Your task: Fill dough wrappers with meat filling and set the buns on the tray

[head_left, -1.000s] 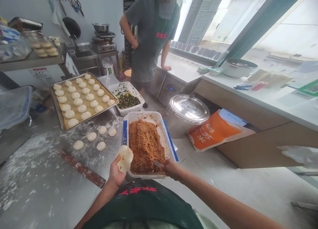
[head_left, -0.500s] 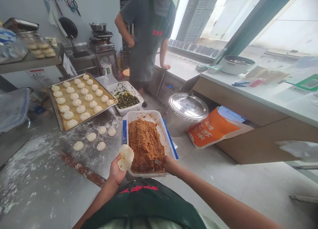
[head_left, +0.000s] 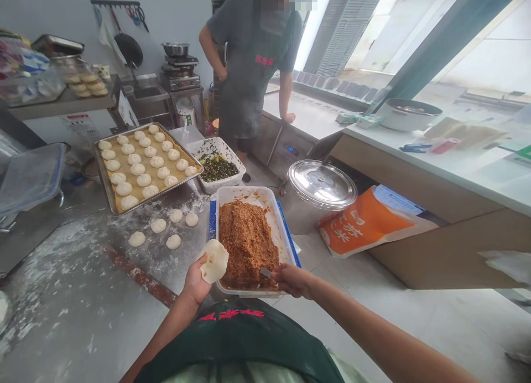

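My left hand (head_left: 196, 279) holds a round, flat dough wrapper (head_left: 214, 262) beside the near left corner of a white plastic tub (head_left: 269, 200). Brown minced filling (head_left: 248, 240) is heaped inside that tub. Over its near right part, my right hand (head_left: 293, 279) is closed around a small flat metal tool (head_left: 265, 272), of which only a short end shows; its kind I cannot make out. Several small dough rounds (head_left: 158, 226) lie on the floured metal table (head_left: 83, 294), left of the tub. A rolling pin (head_left: 141, 277) rests in front of them.
A baking tray (head_left: 118, 210) of pleated buns stands at the back left. Beside it is a white tub (head_left: 239, 175) of chopped green filling. A lidded steel pot (head_left: 321, 185) and an orange bag (head_left: 369, 222) stand to the right. Another person (head_left: 257, 67) leans on the far counter.
My right hand has lifted slightly and moved right, so more of the metal tool shows. The dough wrapper stays in my left hand. The whole view has shifted slightly.
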`<state>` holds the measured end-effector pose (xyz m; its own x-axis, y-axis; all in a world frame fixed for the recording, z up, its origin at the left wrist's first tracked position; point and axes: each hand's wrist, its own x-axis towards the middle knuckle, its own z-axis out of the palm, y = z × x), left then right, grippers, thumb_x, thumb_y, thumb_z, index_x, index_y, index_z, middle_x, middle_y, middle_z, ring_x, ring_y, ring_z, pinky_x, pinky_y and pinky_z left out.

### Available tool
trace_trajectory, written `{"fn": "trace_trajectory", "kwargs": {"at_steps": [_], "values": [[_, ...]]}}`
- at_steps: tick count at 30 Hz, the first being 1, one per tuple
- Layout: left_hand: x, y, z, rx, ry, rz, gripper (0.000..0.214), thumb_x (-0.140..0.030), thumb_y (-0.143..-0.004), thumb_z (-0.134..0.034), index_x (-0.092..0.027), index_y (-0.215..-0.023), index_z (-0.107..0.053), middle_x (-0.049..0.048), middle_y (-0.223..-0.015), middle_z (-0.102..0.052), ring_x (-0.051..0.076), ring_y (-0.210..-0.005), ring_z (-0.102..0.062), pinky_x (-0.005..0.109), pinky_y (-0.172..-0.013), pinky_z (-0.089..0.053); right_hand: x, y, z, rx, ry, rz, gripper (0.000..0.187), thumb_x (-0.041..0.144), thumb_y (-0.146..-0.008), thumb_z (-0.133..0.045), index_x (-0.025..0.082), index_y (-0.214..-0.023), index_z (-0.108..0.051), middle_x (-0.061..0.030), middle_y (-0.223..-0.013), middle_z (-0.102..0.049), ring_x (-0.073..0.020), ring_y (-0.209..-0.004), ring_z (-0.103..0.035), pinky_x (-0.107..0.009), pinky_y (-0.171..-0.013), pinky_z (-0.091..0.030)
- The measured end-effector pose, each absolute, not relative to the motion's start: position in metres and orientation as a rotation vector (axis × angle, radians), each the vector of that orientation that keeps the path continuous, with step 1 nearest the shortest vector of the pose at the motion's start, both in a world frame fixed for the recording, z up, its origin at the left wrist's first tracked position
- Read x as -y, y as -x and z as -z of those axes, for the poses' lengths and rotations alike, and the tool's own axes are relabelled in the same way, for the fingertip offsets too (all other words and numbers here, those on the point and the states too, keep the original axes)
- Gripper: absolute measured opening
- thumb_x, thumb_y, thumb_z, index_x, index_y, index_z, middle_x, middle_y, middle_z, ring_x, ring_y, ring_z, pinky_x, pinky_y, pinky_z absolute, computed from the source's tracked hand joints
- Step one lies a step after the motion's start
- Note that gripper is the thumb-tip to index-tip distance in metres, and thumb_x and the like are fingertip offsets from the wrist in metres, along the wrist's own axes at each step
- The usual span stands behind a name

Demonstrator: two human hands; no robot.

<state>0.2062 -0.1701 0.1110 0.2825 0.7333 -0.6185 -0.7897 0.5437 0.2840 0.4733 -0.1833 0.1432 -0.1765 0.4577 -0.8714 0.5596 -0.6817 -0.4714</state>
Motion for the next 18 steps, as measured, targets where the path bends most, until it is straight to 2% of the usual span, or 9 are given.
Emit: {"fn": "trace_trajectory", "kwargs": {"at_steps": [7,12,18], "values": [[0.169,-0.205,-0.116,-0.8,0.113,-1.026,0.036,-0.015,-0.08,-0.047,-0.004,-0.114,-0.049,0.0135,-0.088,-0.068,0.021,-0.082,-0.064,0.034,-0.078,-0.05,0.176,-0.482,-0.143,-1.334,-1.925,1.96,0.023,0.024,-0.083,-0.042,0.017,-0.061,-0.046,0.0072,-0.037,-0.031,-0.0042,-0.029,-0.019,-0.019,-0.029,-0.011],[0.168,-0.205,-0.111,-0.824,0.133,-1.044,0.039,-0.015,-0.081,-0.046,-0.004,-0.118,-0.045,0.0136,-0.09,-0.068,0.021,-0.086,-0.063,0.035,-0.081,-0.049,0.18,-0.481,-0.135,-1.442,-2.0,1.923,0.022,0.025,-0.081,-0.048,0.017,-0.06,-0.044,0.0071,-0.041,-0.033,-0.0032,-0.031,-0.024,-0.018,-0.03,-0.013],[0.166,-0.21,-0.116,-0.828,0.138,-1.073,0.044,-0.014,-0.079,-0.049,-0.005,-0.122,-0.044,0.0139,-0.091,-0.068,0.022,-0.088,-0.063,0.035,-0.085,-0.047,0.178,-0.484,-0.133,-1.392,-1.961,2.028,0.024,0.029,-0.079,-0.048,0.018,-0.059,-0.041,0.0074,-0.04,-0.032,-0.0035,-0.031,-0.021,-0.019,-0.03,-0.01]]}}
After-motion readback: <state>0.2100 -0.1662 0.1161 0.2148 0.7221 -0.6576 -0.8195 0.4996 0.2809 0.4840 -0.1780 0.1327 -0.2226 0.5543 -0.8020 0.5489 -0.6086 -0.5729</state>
